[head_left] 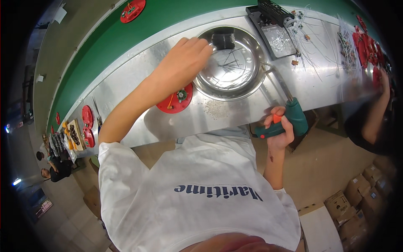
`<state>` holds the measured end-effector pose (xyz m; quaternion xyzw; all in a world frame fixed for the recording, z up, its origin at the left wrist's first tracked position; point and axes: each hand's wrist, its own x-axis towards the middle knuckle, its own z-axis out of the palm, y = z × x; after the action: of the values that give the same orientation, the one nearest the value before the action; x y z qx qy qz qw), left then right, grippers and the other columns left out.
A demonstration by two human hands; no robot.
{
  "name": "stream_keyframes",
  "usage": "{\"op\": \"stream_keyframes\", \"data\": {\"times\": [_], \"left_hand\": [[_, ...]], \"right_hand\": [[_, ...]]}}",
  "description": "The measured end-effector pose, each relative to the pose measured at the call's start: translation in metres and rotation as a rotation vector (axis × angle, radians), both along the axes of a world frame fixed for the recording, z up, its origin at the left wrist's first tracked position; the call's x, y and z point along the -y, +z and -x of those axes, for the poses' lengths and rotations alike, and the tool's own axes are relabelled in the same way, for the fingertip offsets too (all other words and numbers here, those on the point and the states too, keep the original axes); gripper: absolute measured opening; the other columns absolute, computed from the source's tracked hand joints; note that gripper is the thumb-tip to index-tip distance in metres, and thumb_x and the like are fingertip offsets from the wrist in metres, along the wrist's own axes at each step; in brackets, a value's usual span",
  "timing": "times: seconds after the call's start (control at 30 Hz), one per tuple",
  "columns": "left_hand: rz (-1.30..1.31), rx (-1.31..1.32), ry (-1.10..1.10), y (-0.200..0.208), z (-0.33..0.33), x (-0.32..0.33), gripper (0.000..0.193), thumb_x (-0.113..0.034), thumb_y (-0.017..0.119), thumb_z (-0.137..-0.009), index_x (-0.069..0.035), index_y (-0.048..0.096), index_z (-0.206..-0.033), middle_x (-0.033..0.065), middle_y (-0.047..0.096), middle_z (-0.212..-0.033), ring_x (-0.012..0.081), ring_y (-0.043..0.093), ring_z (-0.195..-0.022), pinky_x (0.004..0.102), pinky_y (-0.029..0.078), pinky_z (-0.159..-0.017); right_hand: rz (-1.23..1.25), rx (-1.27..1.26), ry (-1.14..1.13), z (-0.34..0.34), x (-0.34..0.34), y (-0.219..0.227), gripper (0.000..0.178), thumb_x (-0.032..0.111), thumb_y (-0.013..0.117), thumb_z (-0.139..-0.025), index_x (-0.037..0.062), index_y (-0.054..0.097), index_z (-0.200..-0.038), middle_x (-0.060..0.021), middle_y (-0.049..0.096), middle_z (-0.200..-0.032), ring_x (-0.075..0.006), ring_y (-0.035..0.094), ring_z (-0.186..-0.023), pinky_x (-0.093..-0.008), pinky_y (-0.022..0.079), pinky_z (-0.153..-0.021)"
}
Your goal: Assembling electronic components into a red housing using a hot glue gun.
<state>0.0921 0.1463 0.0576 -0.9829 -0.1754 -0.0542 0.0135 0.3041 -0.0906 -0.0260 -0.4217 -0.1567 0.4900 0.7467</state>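
My right hand (pixel 280 125) grips a green soldering gun (pixel 297 117) by its handle, near an orange trigger. Its metal shaft (pixel 280 80) points up and left toward the right rim of a round steel bowl (pixel 239 91). Over that bowl's left edge is my left hand (pixel 187 59), back upward and fingers curled in. Whatever the fingers pinch is hidden. Inside the bowl lie loose thin dark wires (pixel 228 66) and a bundle of short black wires (pixel 223 41). Below my left wrist, a red round plate with a small green circuit board (pixel 178 100) rests on the metal table.
Beyond the bowl stands a black tray (pixel 279 42) with small clear bits. To its right are scattered thin wires (pixel 312 31) and red parts (pixel 364 46). At left are more red plates (pixel 87 117) and a wooden block (pixel 76 134). Another person's arm (pixel 376 111) reaches in at right.
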Motion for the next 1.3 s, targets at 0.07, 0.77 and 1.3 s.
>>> {"op": "stream_keyframes", "data": {"times": [0.07,0.77,1.3], "left_hand": [[0.104,0.131,0.08,0.016,0.01,0.026,0.014,-0.001,0.059,-0.074,-0.002,0.058,-0.088,0.0112,0.058,-0.081,0.0235,0.056,-0.083,0.0357,0.043,-0.073],[1.063,0.85,0.627,-0.014,0.076,0.159,0.009,0.002,0.066,-0.081,0.003,0.066,-0.09,0.0107,0.064,-0.084,0.017,0.062,-0.073,0.0267,0.049,-0.065],[0.478,0.895,0.691,-0.051,0.084,0.11,0.009,-0.01,0.068,-0.08,-0.005,0.068,-0.088,0.0079,0.065,-0.082,0.0228,0.063,-0.071,0.0329,0.05,-0.062]], "right_hand": [[-0.001,-0.013,0.027,-0.002,0.0,-0.001,0.024,0.019,0.05,-0.084,-0.0012,0.052,-0.097,-0.0168,0.055,-0.096,-0.0215,0.057,-0.063,-0.0293,0.043,-0.055],[0.062,0.334,0.474,0.113,-0.056,0.05,0.037,-0.012,0.067,-0.073,-0.0009,0.055,-0.106,-0.0119,0.058,-0.103,-0.0174,0.061,-0.084,-0.0284,0.049,-0.075],[0.125,0.35,0.322,0.104,-0.048,0.053,0.041,-0.017,0.064,-0.069,0.0022,0.054,-0.103,-0.0108,0.055,-0.101,-0.0181,0.059,-0.084,-0.0293,0.049,-0.073]]}}
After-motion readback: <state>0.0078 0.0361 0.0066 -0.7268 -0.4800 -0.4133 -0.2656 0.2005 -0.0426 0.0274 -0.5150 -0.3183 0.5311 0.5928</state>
